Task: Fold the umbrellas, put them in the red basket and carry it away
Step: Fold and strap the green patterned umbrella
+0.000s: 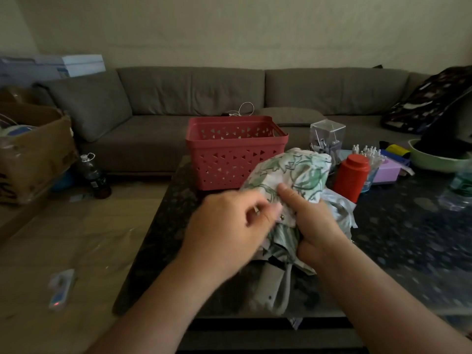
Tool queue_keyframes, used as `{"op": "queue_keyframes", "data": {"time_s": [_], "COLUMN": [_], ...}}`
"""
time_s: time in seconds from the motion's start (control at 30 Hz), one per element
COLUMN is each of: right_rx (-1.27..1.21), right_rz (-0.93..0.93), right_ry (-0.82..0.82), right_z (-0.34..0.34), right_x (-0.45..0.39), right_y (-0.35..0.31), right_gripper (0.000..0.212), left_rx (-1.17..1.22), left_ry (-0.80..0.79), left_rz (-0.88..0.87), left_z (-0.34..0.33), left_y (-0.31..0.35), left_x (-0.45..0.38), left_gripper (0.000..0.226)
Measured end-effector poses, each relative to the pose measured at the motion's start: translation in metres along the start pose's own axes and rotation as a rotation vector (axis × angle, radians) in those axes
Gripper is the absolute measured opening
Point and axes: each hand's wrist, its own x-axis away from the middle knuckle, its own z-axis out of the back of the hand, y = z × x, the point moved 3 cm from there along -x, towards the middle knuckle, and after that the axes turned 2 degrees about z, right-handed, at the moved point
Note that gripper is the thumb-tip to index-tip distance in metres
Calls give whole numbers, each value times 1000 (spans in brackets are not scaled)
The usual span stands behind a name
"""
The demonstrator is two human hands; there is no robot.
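A white umbrella with a green leaf print (293, 172) lies collapsed on the dark table (398, 233), its grey handle (272, 287) pointing toward me. My right hand (315, 226) grips the bunched canopy, thumb pressed on the fabric. My left hand (227, 228) pinches the closing strap with its snap against the canopy. The red basket (235, 152) stands just behind the umbrella, and no umbrella shows in the part of its inside that I can see. A second pale fabric piece (342, 208) shows under my right hand.
A red canister (351, 176), clear box (328, 135), small bottles, purple box (387, 171) and green bowl (434, 159) crowd the table's right side. A grey sofa (194, 98) runs behind. A cardboard box (33, 149) and dark bottle (93, 175) stand on the floor at left.
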Motion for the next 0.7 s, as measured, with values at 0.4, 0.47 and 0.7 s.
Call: {"op": "queue_keyframes", "data": {"time_s": [0.4,0.47,0.7], "right_rx": [-94,-112,-143], "right_rz": [57,10,-35], "right_ry": [142,100,20], "right_z": [12,9,3], "right_x": [-12,-12,-14], "right_y": [3,5,9], "right_gripper": [52,59,49], "left_rx": [52,140,174], "left_ry": [-164,-138,-93], "left_rz": [241,254,369], "left_z": [-40,-36,-37], "left_y": [-12,-20,-41], "left_x": [13,8,1], "left_gripper": [27,23,17]}}
